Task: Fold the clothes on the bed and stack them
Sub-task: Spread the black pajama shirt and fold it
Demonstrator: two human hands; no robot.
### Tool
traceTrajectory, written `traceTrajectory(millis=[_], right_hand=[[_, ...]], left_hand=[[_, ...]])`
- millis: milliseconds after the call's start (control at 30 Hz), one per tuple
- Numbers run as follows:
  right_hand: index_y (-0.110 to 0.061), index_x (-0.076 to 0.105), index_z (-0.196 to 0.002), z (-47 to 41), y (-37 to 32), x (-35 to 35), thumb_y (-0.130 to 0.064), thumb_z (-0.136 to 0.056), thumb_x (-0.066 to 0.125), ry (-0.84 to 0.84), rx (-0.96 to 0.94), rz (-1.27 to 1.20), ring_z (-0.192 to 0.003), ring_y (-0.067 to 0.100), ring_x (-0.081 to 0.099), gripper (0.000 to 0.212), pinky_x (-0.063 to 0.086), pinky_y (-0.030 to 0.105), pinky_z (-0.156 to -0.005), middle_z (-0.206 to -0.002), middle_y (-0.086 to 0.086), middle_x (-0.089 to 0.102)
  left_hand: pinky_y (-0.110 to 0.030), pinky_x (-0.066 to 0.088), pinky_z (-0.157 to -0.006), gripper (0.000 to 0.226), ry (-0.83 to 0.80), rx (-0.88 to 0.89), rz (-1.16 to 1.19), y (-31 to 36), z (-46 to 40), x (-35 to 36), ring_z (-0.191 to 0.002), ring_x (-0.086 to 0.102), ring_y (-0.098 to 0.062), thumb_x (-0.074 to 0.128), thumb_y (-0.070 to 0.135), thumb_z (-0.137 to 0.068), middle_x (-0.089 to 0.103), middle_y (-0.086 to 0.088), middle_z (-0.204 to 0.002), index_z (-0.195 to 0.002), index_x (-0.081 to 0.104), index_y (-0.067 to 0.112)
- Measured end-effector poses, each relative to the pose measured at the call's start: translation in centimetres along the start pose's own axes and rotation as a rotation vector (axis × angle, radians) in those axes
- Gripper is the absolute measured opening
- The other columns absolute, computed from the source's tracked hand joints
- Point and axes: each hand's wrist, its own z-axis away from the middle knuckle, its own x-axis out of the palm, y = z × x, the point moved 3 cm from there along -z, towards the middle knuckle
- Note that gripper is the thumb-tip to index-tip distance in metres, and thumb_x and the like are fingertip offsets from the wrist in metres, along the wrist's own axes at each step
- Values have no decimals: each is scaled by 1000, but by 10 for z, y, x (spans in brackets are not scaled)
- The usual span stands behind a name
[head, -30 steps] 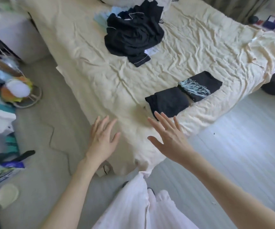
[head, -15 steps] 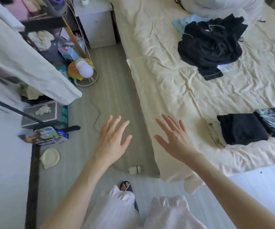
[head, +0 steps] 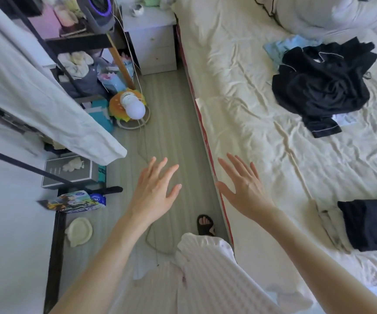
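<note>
A: What lies around the hands?

B: On the right, a bed with a wrinkled cream sheet (head: pixel 239 91). On the left, a strip of pale grey plank floor (head: pixel 171 109), with a white bedside cabinet (head: pixel 153 41) at its far end and a cluttered dark metal rack (head: pixel 74 41) along the left side. A round white globe lamp (head: pixel 135 109) stands on the floor by the rack, with a colourful printed packet (head: pixel 78 201) nearer. A white cloth (head: pixel 35 91) drapes over the rack's left part.

A: And the hands themselves?

B: Both reach forward, backs up. The left hand (head: pixel 154 193) hovers over the floor, fingers spread wide, holding nothing. The right hand (head: pixel 244 189) hovers over the bed's near left edge, where a red trim (head: pixel 205 137) runs; its fingers are spread too, grip empty. A foot in a black sandal (head: pixel 204 225) stands below, between them, on the floor.

A: Where are the clothes?

B: A crumpled heap of black clothes with thin white piping (head: pixel 323 85) lies far right on the bed, a pale blue garment (head: pixel 280 47) under its far left side. A folded black garment (head: pixel 373 223) lies near right, flat, cut off by the frame edge, so its long axis cannot be told. Both are well apart from the hands.
</note>
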Motion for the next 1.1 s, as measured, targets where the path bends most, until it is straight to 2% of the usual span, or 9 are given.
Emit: traceTrajectory(millis=[233,500,767,967,1100], right_hand=[[-25,23,-149,-120,34,-40,-46,-96,40,8,-61,-2,-147,18,6,60,-1,44,-119,-158,2,17],[-25,24,-149,-231,66,-103,-45,-96,41,57,-70,37,-147,18,6,59,-1,42,-118,-158,2,16],[-26,26,-148,-342,69,-122,-47,-95,41,113,-93,59,-146,21,10,59,2,45,-117,-157,3,18],[-25,28,-148,-441,87,-126,-48,-94,45,178,16,96,-146,23,11,61,-1,45,-117,-157,4,20],[-27,24,-149,-505,97,-132,-51,-94,43,182,163,147,-147,22,8,63,-4,46,-117,-158,2,16]], left_hand=[[-39,9,-116,53,13,-78,9,-1,-113,-27,-146,0,-22,42,39,-97,17,-3,-157,-146,31,23],[-43,14,-117,51,104,-47,35,13,-234,-66,-146,5,-23,45,38,-96,22,-5,-155,-144,36,22],[-40,12,-116,52,156,-55,25,-29,-335,-95,-146,6,-24,46,38,-95,24,-5,-155,-144,35,22],[-37,9,-116,54,102,47,-17,-71,-452,-118,-146,2,-21,44,39,-97,17,-2,-157,-146,30,23],[-45,19,-113,54,55,158,-37,-93,-538,-139,-145,13,-29,53,34,-94,26,-8,-154,-143,39,18]])
